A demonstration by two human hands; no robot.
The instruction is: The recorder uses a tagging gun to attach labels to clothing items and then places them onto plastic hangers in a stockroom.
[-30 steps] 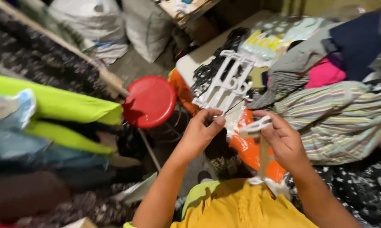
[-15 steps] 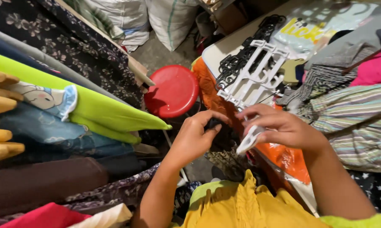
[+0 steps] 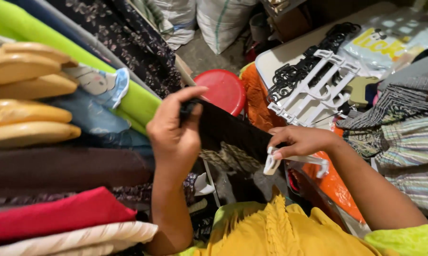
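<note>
A white table is standing at the upper right, carrying a pile of white hangers with black hangers lying beside and partly under them. A printed plastic bag is lying further back, and striped clothes are spreading over the right side. An orange cloth is hanging over the near edge

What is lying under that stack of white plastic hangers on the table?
The white hangers rest on a heap of black hangers on the pale table. Whatever lies beneath both is covered.
</note>
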